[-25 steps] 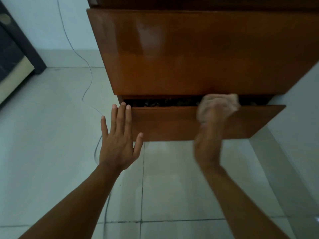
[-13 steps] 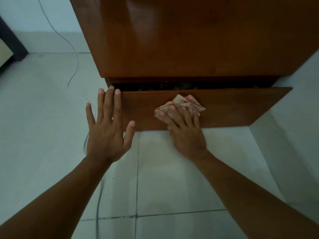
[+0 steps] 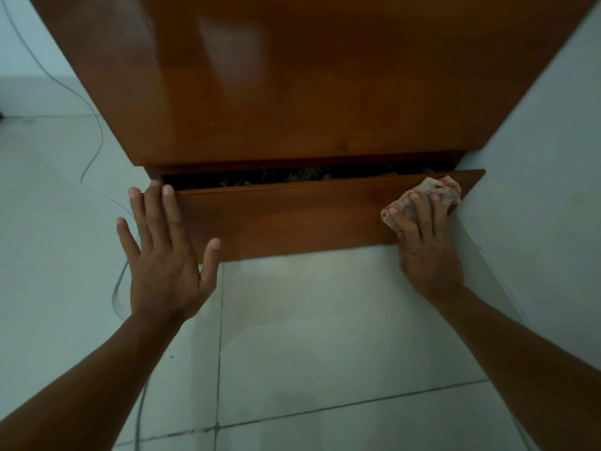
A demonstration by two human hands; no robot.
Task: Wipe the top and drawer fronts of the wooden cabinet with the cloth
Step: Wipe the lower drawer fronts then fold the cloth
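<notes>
A glossy brown wooden cabinet [image 3: 292, 92] fills the top of the view. Its bottom drawer [image 3: 292, 216] stands pulled out a little, with dark clutter showing in the gap. My right hand [image 3: 426, 249] presses a crumpled pink and white cloth [image 3: 435, 190] flat against the right end of that drawer front. My left hand [image 3: 162, 255] lies flat with fingers spread on the drawer's left end, fingertips at its top corner. The cabinet top is out of view.
A pale wall [image 3: 536, 190] runs close along the cabinet's right side. A thin grey cable [image 3: 94, 151] trails over the white tiled floor [image 3: 309, 336] on the left, passing behind my left hand.
My right hand has slid the cloth from the middle of the bottom drawer front to its right end. My left hand has stayed at the left end. The camera has come closer.
</notes>
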